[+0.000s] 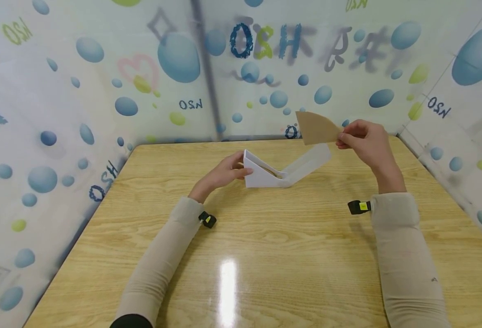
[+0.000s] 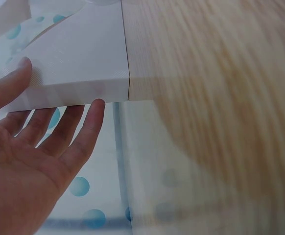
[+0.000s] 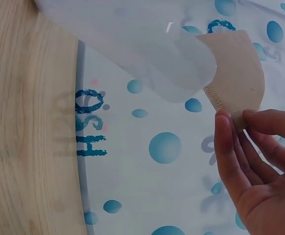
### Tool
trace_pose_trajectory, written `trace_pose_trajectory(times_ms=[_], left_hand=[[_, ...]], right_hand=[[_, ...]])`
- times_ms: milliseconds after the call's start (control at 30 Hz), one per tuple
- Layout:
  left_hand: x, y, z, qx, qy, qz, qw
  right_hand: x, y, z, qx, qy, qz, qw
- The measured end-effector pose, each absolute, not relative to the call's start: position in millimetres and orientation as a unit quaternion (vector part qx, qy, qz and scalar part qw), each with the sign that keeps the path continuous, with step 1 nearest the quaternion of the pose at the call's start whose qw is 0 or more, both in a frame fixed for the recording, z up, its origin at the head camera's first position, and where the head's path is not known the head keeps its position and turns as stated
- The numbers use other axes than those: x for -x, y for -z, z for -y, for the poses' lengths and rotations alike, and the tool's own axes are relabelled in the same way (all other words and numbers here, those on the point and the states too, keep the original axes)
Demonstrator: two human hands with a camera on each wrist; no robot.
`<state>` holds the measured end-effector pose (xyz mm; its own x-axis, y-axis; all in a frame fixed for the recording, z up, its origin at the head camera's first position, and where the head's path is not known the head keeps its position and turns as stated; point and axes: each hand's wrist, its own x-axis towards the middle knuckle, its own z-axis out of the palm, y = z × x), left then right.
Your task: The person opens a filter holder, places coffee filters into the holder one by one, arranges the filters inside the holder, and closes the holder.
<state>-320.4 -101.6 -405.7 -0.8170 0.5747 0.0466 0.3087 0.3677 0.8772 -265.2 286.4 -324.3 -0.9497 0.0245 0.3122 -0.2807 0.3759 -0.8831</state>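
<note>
A white coffee filter box (image 1: 261, 176) with a sloped opening sits on the table, its translucent lid (image 1: 309, 165) swung out to the right. My left hand (image 1: 223, 173) grips the box's left end, thumb on the front face. In the left wrist view, the fingers (image 2: 94, 120) lie along the end wall. Brown edges show inside the opening. Above the lid, my right hand (image 1: 371, 142) pinches a brown paper coffee filter (image 1: 316, 129) by one corner. The right wrist view shows the filter's crimped edge (image 3: 215, 97) beside the lid's rounded end.
The wood-grain table (image 1: 273, 246) stretches out in front of both arms. A backdrop (image 1: 241, 95) printed with blue and green dots stands along its far edge and both sides. Small black wrist cameras (image 1: 360, 207) sit at the sleeves.
</note>
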Motion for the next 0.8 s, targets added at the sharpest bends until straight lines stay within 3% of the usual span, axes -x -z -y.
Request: trace_pose_trajectory(times_ms=[800], left_hand=[[320, 404, 101, -0.268, -0.494, -0.815, 0.137]], right_hand=[[259, 315, -272, -0.09, -0.556, 0.812, 0.153]])
